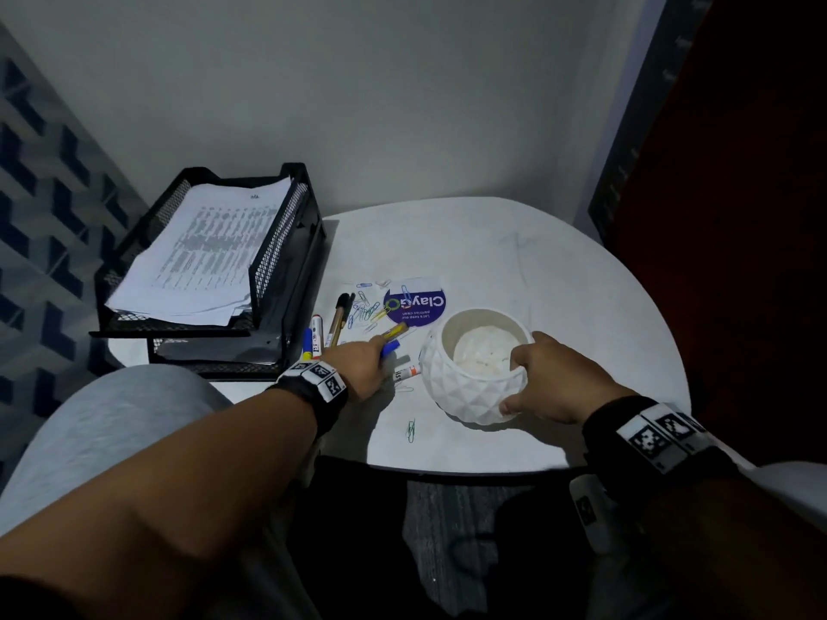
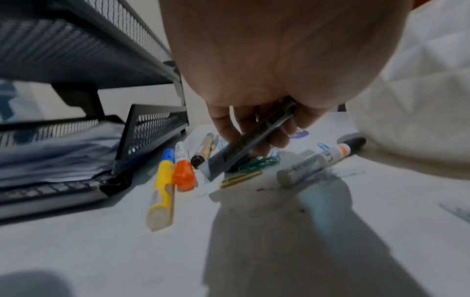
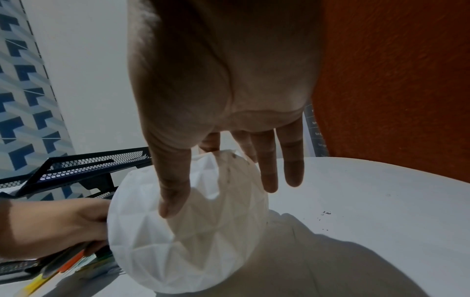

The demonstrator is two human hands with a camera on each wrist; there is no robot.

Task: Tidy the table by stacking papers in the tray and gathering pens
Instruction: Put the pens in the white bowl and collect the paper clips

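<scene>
My left hand reaches over the scattered pens and grips one pen, which looks dark in the left wrist view, tilted just above the table. Loose on the table next to the tray lie a yellow marker with a blue cap, an orange-capped marker and a brown pen. A white marker with an orange band lies by the bowl. My right hand holds the white faceted bowl, thumb on its near wall and fingers over the rim. The black mesh tray at left holds a stack of papers.
Coloured paper clips are strewn around a round purple sticker, and one green clip lies near the front edge. The round white table stands against a wall, with a dark red panel to the right.
</scene>
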